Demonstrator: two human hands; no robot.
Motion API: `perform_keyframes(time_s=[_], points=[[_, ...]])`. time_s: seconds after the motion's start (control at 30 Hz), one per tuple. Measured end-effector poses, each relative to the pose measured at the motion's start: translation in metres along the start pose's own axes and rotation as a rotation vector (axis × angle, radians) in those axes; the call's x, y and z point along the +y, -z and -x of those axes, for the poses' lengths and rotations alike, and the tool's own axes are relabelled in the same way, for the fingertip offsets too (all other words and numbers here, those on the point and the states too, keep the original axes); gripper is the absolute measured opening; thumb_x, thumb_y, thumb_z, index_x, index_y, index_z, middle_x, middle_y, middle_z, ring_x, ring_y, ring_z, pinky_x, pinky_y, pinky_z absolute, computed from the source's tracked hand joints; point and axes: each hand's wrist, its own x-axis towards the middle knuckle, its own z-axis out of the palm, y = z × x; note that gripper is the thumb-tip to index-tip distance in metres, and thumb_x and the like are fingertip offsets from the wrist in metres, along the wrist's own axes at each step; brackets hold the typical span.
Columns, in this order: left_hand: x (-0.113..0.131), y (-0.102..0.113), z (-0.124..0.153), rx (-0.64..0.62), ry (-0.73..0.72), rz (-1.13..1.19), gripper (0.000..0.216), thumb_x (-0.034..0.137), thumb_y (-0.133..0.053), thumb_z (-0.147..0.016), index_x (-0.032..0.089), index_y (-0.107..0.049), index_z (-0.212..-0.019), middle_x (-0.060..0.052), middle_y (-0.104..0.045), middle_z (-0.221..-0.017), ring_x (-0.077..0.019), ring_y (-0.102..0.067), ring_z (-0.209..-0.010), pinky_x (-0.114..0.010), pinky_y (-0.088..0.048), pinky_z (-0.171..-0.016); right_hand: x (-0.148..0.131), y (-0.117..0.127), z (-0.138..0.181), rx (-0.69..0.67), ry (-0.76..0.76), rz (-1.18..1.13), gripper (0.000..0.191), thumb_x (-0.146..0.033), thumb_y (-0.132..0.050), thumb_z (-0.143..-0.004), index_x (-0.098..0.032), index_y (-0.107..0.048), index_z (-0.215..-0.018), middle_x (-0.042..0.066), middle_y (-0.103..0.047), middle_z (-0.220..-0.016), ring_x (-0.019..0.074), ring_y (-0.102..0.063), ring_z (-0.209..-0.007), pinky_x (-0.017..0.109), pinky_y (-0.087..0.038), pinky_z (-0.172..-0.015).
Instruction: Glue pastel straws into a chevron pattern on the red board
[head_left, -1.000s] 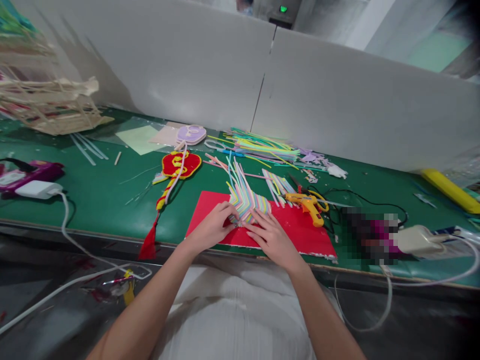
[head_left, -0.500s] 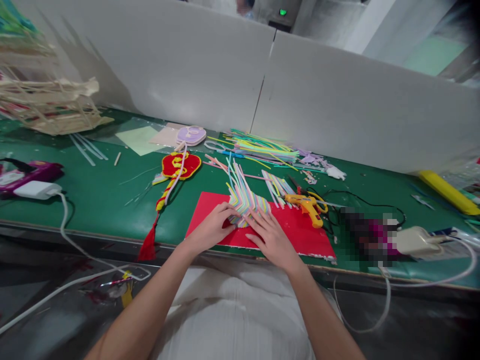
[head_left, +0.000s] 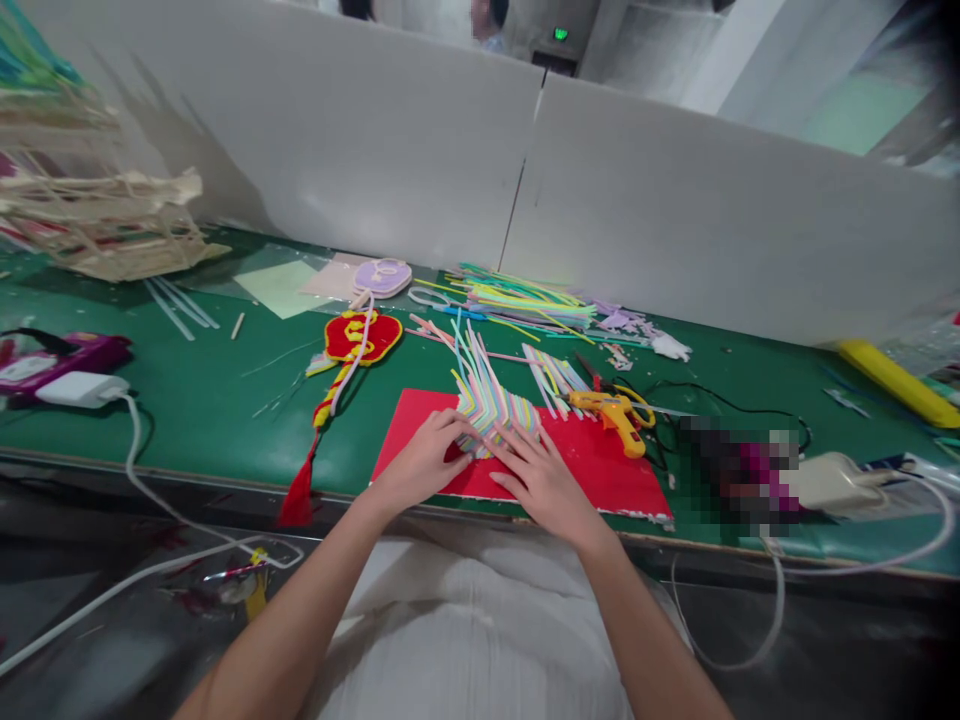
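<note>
A zigzag-patterned piece of pastel strips [head_left: 491, 405], pink, yellow, blue and white, lies on a red board [head_left: 600, 470] at the front of the bench. Its loose strip ends fan out towards the back. Around its left edge my left hand [head_left: 431, 455] is curled, thumb and forefinger closing on it; the exact fingertip contact is partly hidden. My right hand [head_left: 544, 475] lies over the piece's lower right part, fingers stretched out and slightly spread. Just right of the piece are short loose strips [head_left: 555, 375] and a yellow hot glue gun [head_left: 615, 412].
Left on the green bench [head_left: 202, 400] lies a red and yellow ornament [head_left: 364, 335] with a tassel. A strip pile [head_left: 525, 300] sits by the grey partition [head_left: 375, 150]. Power strips with cables lie at both sides; a stick-built model [head_left: 112, 220] stands far left.
The view has shifted slightly. Both hands stay on the striped piece in nearly the same pose, with no clear movement of the strips.
</note>
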Motion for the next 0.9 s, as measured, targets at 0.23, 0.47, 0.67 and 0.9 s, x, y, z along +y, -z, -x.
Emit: perform_keyframes(time_s=[0.23, 0.47, 0.67, 0.9], points=[[-0.001, 0.000, -0.002, -0.012, -0.011, -0.015, 0.016, 0.017, -0.055, -0.086, 0.022, -0.061, -0.099, -0.006, -0.055, -0.107, -0.0224, -0.053, -0.102, -0.041, -0.046, -0.091, 0.000, 0.000, 0.000, -0.003, -0.001, -0.020, 0.049, -0.048, -0.035, -0.097, -0.031, -0.038, -0.143, 0.000, -0.031, -0.153, 0.0251, -0.025, -0.143, 0.056, -0.024, -0.114], [-0.003, 0.000, -0.002, -0.022, -0.006, -0.011, 0.018, 0.014, -0.054, -0.086, 0.023, -0.062, -0.100, -0.005, -0.055, -0.108, -0.0212, -0.052, -0.104, -0.039, -0.046, -0.092, 0.007, 0.004, -0.001, 0.038, -0.005, -0.223, 0.051, -0.047, -0.040, -0.096, -0.032, -0.034, -0.145, 0.001, -0.035, -0.152, 0.0216, -0.029, -0.141, 0.050, -0.026, -0.114], [-0.002, 0.001, -0.003, -0.041, 0.009, -0.002, 0.018, 0.015, -0.055, -0.085, 0.023, -0.063, -0.099, -0.006, -0.054, -0.109, -0.0217, -0.052, -0.107, -0.039, -0.046, -0.093, 0.068, 0.020, 0.021, 0.593, -0.483, -0.078, 0.034, -0.038, -0.046, -0.092, -0.018, -0.063, -0.114, 0.014, -0.063, -0.112, 0.0262, -0.056, -0.108, 0.045, -0.043, -0.097], [-0.002, 0.004, -0.003, -0.050, 0.024, 0.014, 0.017, 0.017, -0.056, -0.085, 0.023, -0.064, -0.099, -0.005, -0.056, -0.109, -0.0214, -0.052, -0.107, -0.039, -0.045, -0.095, 0.111, 0.024, 0.053, 0.376, -0.948, 0.143, 0.036, -0.040, -0.054, -0.081, -0.012, -0.065, -0.102, 0.017, -0.062, -0.094, 0.0292, -0.058, -0.085, 0.040, -0.045, -0.075]])
